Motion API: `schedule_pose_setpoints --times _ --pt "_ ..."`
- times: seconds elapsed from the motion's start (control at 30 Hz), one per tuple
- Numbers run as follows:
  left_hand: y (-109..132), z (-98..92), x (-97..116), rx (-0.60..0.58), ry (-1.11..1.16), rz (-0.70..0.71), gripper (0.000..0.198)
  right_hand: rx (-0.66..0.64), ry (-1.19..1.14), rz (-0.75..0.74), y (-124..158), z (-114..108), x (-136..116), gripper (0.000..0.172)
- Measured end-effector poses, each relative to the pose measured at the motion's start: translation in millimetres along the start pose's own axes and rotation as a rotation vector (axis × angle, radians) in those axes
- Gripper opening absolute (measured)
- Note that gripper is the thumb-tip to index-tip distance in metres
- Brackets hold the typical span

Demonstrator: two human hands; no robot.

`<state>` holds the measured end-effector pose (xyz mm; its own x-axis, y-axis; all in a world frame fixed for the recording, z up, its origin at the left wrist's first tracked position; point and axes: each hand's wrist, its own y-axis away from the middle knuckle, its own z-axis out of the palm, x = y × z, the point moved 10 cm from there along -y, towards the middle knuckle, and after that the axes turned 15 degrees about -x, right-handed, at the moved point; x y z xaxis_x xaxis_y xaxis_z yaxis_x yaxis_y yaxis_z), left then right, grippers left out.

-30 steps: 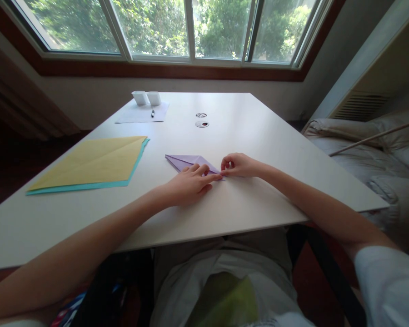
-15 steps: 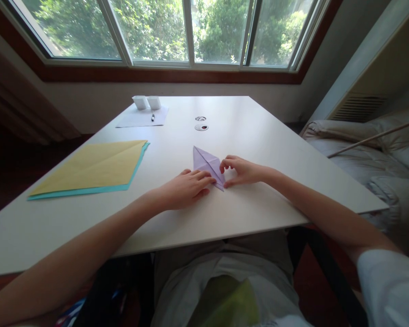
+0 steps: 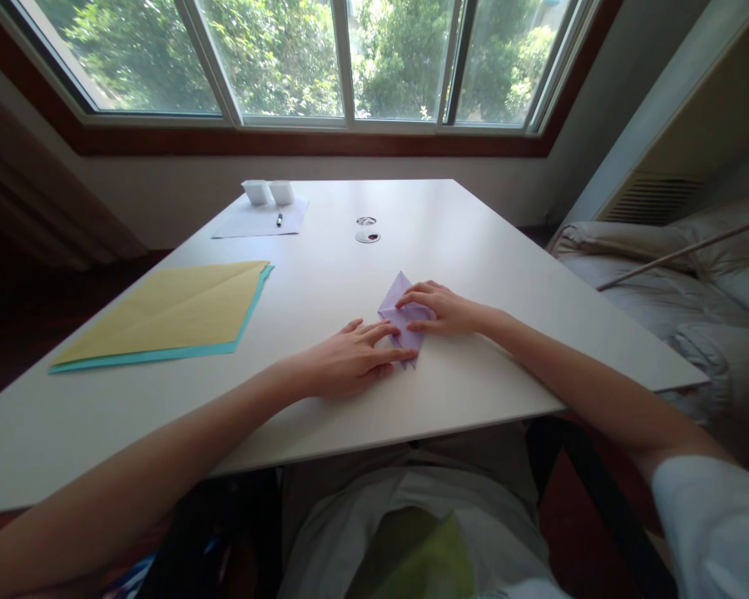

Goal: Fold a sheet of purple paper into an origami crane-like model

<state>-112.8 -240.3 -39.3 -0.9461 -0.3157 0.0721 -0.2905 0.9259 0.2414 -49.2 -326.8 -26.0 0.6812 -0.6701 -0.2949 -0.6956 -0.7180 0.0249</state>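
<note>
A folded light purple paper (image 3: 400, 289) lies on the white table (image 3: 324, 424), one point toward the window and split tips toward me. My left hand (image 3: 349, 358) rests at its lower left, fingers spread, with fingertips on the paper. From the right, my right hand (image 3: 443, 309) lies over the paper's right side, its fingers apart and touching the surface. Parts of the paper are hidden under the fingers of both hands.
Yellow paper (image 3: 168, 308) over teal paper (image 3: 250, 320) lies at the left. Toward the back left are two white cups (image 3: 268, 193), a white sheet (image 3: 243, 220) and a pen (image 3: 280, 220). Two round discs (image 3: 368, 237) are near the table's middle.
The purple paper has turned and shifted slightly right, its top point now more upright. My left fingers reach further over its lower part, and my right hand has opened from a curl onto it.
</note>
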Motion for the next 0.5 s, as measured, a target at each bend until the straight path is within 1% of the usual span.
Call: schedule_pose_setpoints --times 0.07,0.13,0.27,0.4,0.5 --pt "0.1 -0.1 4.7 -0.014 0.022 0.026 0.043 0.012 0.025 0.061 -2.5 1.3 6.3 0.049" --pt "0.4 -1.2 8.2 -0.024 0.032 0.047 0.043 0.026 0.038 0.133 -4.8 1.6 16.5 0.055" --pt "1.0 -2.7 10.5 -0.065 0.040 0.071 0.042 0.029 0.049 0.298 -9.0 1.2 45.9 0.057" --pt "1.5 -3.9 9.0 -0.094 0.056 0.066 0.041 0.062 0.040 0.392 -15.4 -3.4 67.9 0.062" --pt "2.1 -5.1 8.9 -0.090 0.056 0.074 0.041 0.121 0.038 0.467 -16.9 -9.7 81.1 0.058"
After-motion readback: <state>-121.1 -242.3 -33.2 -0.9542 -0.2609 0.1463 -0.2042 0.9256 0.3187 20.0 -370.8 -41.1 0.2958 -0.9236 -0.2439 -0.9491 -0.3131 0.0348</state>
